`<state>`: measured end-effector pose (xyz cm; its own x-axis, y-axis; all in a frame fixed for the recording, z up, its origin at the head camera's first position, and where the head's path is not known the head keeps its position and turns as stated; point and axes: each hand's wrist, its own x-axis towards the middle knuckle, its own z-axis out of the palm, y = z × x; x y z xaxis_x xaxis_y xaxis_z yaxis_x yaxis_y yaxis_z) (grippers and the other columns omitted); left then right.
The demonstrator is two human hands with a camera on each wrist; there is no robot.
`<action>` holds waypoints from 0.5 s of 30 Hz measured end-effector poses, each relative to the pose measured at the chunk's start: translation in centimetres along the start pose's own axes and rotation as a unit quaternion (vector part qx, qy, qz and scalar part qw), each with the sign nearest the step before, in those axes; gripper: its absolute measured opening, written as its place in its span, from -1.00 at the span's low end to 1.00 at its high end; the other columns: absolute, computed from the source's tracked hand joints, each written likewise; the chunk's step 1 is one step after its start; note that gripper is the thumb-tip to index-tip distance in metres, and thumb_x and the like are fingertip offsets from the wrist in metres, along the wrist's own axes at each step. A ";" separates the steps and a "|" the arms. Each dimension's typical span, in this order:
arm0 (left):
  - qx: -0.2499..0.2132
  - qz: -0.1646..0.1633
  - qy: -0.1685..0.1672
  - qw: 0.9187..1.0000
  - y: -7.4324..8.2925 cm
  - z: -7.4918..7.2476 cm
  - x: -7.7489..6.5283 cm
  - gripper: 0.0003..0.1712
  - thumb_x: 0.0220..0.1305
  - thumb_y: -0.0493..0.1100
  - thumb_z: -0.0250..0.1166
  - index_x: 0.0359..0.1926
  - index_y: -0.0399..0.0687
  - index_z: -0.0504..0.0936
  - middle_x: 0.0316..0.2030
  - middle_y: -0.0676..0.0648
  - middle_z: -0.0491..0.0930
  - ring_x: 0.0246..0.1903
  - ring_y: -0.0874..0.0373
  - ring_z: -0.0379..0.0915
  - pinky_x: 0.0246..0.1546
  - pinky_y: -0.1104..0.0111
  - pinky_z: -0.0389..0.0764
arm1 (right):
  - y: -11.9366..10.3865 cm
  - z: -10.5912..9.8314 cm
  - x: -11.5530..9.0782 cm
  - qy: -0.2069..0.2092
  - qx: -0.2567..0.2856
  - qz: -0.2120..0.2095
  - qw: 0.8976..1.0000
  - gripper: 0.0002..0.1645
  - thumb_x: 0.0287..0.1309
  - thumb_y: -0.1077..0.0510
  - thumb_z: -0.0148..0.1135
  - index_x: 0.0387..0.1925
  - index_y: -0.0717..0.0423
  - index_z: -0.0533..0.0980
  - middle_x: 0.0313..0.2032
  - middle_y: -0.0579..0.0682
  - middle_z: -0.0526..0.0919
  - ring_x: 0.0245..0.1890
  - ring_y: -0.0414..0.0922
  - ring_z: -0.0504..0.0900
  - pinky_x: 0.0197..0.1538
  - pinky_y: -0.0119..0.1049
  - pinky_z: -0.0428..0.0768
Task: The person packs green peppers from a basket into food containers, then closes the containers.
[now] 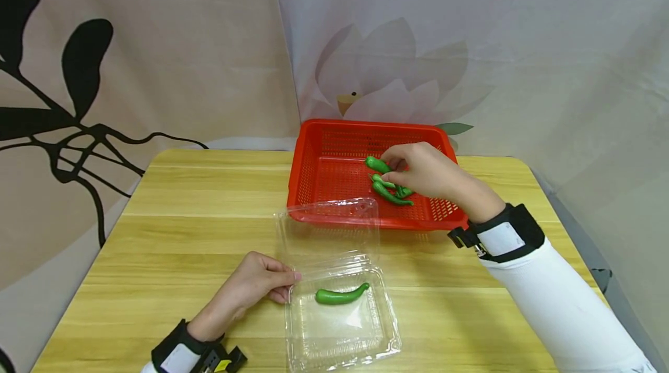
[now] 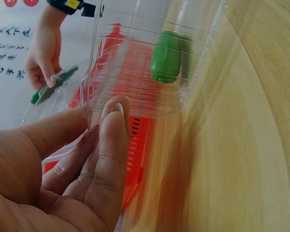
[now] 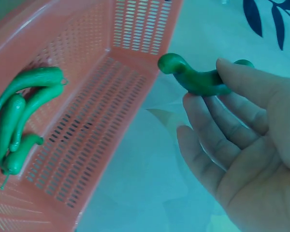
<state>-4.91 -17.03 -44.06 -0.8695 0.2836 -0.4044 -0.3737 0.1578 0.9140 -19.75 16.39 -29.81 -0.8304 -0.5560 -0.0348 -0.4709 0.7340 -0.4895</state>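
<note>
My right hand point(image 1: 423, 169) pinches a curved green chili pepper point(image 3: 198, 81) between thumb and fingers, over the red basket. Several more green chili peppers point(image 1: 388, 194) lie together in the basket point(image 1: 334, 146), below that hand. My left hand point(image 1: 256, 280) pinches the left edge of a clear plastic clamshell box point(image 1: 342, 341) between thumb and fingers. One green chili pepper point(image 1: 340, 296) lies across the box's base. The lid point(image 1: 329, 239) is folded back, overlapping the front rim of the basket.
The wooden table point(image 1: 209, 216) carries the basket at its back edge and the box at the front. Behind it hangs a printed cloth point(image 1: 209, 59) with flower and leaf patterns. Each wrist wears a black strap point(image 1: 514, 233) with a small camera.
</note>
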 end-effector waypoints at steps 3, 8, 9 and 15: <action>0.002 0.001 -0.001 1.000 0.1 0.0 -0.1 -0.70 0.33 -0.24 0.48 -0.23 -0.52 0.75 -0.56 -0.08 0.69 -0.57 0.18 0.62 -0.45 0.31 0.80 | -0.6 -0.3 -0.5 0.006 0.004 -0.007 1.000 -0.67 0.29 0.17 0.49 0.05 0.17 0.67 -0.24 -0.05 0.74 -0.20 -0.10 0.67 -0.09 -0.16 0.70; 0.004 -0.007 0.006 1.000 0.2 -0.1 -0.2 -0.68 0.31 -0.22 0.50 -0.23 -0.52 0.75 -0.57 -0.09 0.69 -0.57 0.18 0.62 -0.45 0.33 0.79 | -1.8 -0.4 -1.5 0.014 0.014 -0.029 0.999 -0.69 0.29 0.14 0.50 0.03 0.09 0.68 -0.30 -0.13 0.71 -0.26 -0.16 0.64 -0.22 -0.22 0.65; 0.005 -0.009 0.007 1.000 0.3 -0.1 -0.2 -0.68 0.31 -0.21 0.50 -0.23 -0.52 0.75 -0.57 -0.09 0.69 -0.57 0.18 0.62 -0.45 0.33 0.79 | -2.0 -0.4 -1.8 0.014 0.014 -0.033 0.999 -0.69 0.29 0.13 0.50 0.03 0.08 0.69 -0.31 -0.14 0.71 -0.27 -0.17 0.64 -0.24 -0.23 0.65; 0.009 -0.007 0.011 1.000 0.3 0.0 -0.2 -0.69 0.29 -0.21 0.51 -0.23 -0.50 0.76 -0.56 -0.09 0.69 -0.57 0.18 0.62 -0.44 0.31 0.80 | -3.0 0.0 -2.9 0.020 0.003 -0.049 0.999 -0.71 0.28 0.13 0.51 0.01 0.04 0.69 -0.33 -0.19 0.68 -0.30 -0.20 0.62 -0.26 -0.25 0.66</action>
<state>-4.87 -17.05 -43.66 -0.8711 0.2606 -0.4163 -0.3799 0.1795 0.9074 -15.95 15.77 -28.24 -0.7915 -0.6093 0.0478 -0.5486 0.6739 -0.4948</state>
